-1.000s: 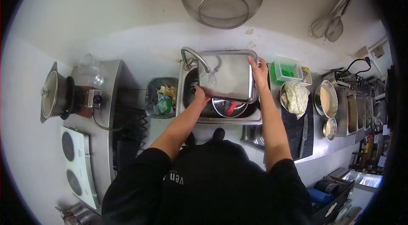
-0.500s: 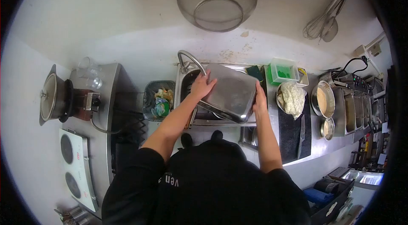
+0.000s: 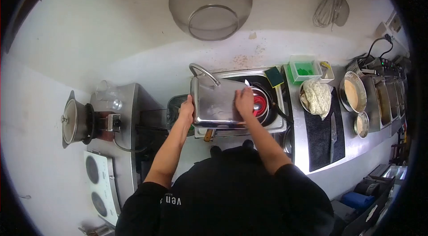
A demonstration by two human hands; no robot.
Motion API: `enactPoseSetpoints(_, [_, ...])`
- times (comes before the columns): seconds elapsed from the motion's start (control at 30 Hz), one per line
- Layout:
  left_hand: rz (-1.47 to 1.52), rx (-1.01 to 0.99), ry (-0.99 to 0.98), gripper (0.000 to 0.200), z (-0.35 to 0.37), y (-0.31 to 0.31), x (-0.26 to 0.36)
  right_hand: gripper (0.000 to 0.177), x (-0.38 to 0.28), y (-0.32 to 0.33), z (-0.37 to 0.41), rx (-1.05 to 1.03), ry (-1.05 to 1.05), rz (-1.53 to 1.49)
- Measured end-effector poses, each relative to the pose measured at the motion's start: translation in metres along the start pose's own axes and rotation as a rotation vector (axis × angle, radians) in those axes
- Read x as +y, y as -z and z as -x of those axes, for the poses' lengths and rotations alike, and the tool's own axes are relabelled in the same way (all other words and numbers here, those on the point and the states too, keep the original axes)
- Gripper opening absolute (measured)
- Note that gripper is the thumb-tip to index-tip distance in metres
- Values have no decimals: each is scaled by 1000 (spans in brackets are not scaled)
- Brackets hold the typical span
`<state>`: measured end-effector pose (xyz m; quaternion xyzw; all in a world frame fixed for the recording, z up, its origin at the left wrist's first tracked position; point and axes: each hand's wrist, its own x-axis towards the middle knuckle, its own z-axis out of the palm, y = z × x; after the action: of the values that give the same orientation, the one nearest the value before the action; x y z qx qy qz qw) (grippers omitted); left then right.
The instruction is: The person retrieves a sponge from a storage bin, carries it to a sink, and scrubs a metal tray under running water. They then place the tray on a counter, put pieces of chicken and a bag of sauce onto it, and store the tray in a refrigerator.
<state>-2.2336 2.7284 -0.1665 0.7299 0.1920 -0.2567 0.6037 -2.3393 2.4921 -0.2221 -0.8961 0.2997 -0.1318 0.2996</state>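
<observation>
A large steel pan (image 3: 217,104) lies bottom up over the left part of the sink (image 3: 280,124), below the curved tap (image 3: 204,72). Its left edge is gripped by my left hand (image 3: 186,107), fingers partly hidden behind it. My right hand (image 3: 244,102) presses on the pan's right side, its fingertips around the edge. Right of the pan, a red bowl (image 3: 259,103) and a dark pan (image 3: 270,118) sit in the sink. On the sink's back right corner rests a green and yellow sponge (image 3: 274,77).
Left stand a lidded pot (image 3: 73,123), a double hotplate (image 3: 101,187) and glasses (image 3: 107,93). A bin (image 3: 176,106) is beside the sink. To the right are a cloth-covered bowl (image 3: 317,98), a knife (image 3: 333,133) on a black mat (image 3: 318,147), and batter bowls (image 3: 352,93).
The steel pan has moved left and turned, uncovering the red bowl and dark pan. My left hand has shifted to its left edge, and my right hand has moved left onto its underside. The view has shifted.
</observation>
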Motion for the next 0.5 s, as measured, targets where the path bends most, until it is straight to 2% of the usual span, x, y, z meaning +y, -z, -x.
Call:
enactPoseSetpoints(0.03, [66,16,-5,53,-2,0,-7,63,-15,-16,5,2,-5,-3])
enactPoseSetpoints(0.1, [171,33,-10,57,-10,-1,-18,58,-39,-43,11,108,207,-60])
enactPoseSetpoints(0.13, [173,32,-12,57,-13,1,-22,58,-37,-40,9,110,210,-59])
enactPoseSetpoints(0.2, [145,140,111,59,1,1,-15,57,-33,-17,3,-57,115,34])
enactPoseSetpoints(0.23, [147,136,109,59,8,2,-13,56,-14,-15,-6,11,49,60])
enactPoseSetpoints(0.27, [271,89,131,61,15,1,-13,62,-7,9,-13,-52,-123,33])
enactPoseSetpoints(0.3, [394,37,159,63,19,-3,-16,64,18,7,-27,-96,-223,-104])
enactPoseSetpoints(0.33, [390,15,170,63,20,-8,-23,67,42,4,-40,-135,-331,-239])
enactPoseSetpoints(0.37, [469,-47,204,64,19,-14,-30,67,46,32,-50,-410,-272,-498])
enactPoseSetpoints(0.4, [543,-116,241,65,15,-21,-38,67,52,47,-56,-377,-302,-488])
enactPoseSetpoints(0.43, [556,-222,251,67,-17,-26,-65,63,52,57,-62,-420,-333,-546])
enactPoseSetpoints(0.47, [539,-260,265,67,-18,-39,-67,59,52,68,-69,-463,-360,-607])
enactPoseSetpoints(0.5, [482,-291,313,67,-17,-52,-68,57,51,81,-74,-372,-356,-566])
